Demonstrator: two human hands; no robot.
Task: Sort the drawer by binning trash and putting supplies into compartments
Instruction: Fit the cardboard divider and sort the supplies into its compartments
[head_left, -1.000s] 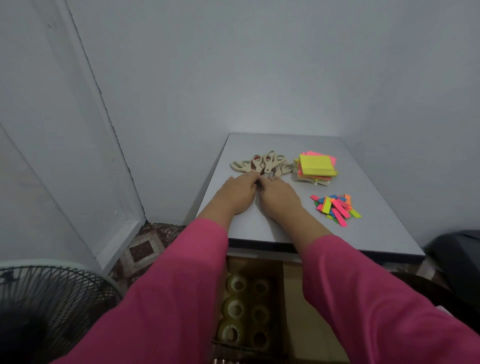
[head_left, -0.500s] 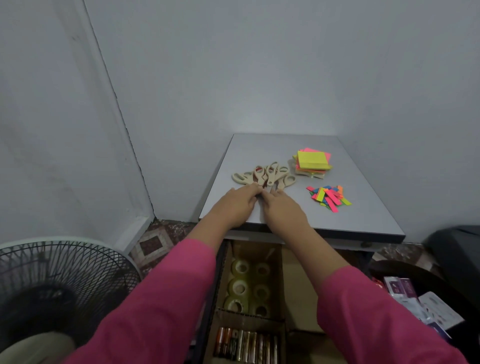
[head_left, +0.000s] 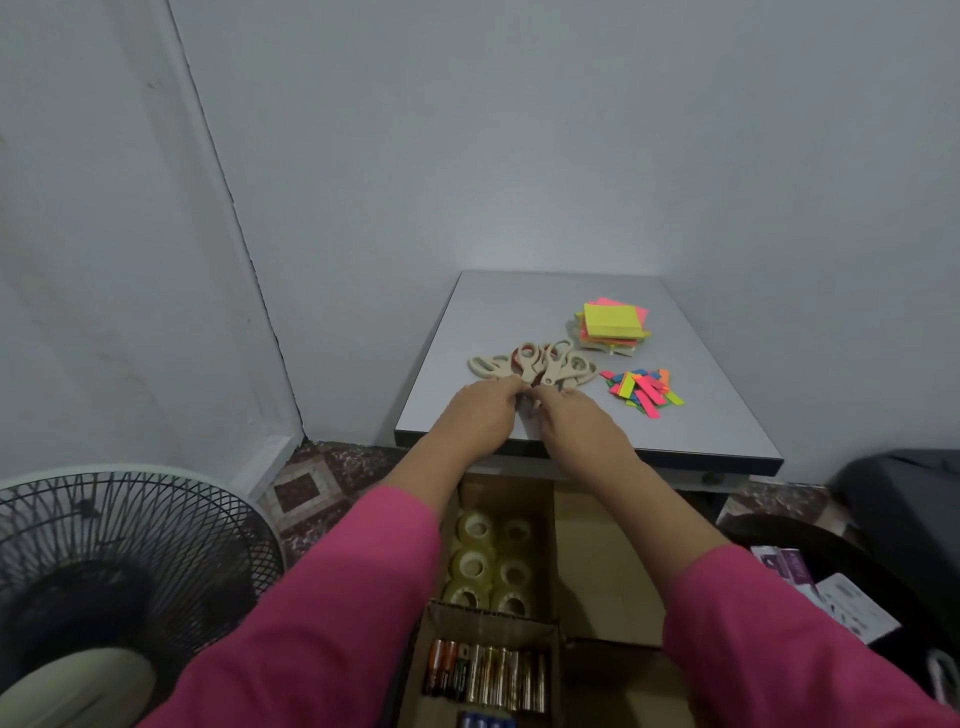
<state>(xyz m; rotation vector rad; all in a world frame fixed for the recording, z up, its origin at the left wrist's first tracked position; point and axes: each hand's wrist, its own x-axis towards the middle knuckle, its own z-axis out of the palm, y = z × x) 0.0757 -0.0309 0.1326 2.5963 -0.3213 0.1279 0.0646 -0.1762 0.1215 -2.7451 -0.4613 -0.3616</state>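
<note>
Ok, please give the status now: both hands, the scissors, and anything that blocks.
Left hand and right hand both gripping the scissors at the blade end. Scissors bunched on table. Nothing in the way.

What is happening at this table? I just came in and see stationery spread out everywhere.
A person in pink sleeves is sorting supplies. Both the left hand and the right hand reach to the near end of a bunch of beige-handled scissors on the grey tabletop. A stack of neon sticky notes and a pile of small coloured paper strips lie to the right, untouched. Below, the cardboard drawer already holds clear tape rolls and batteries in separate compartments.
</note>
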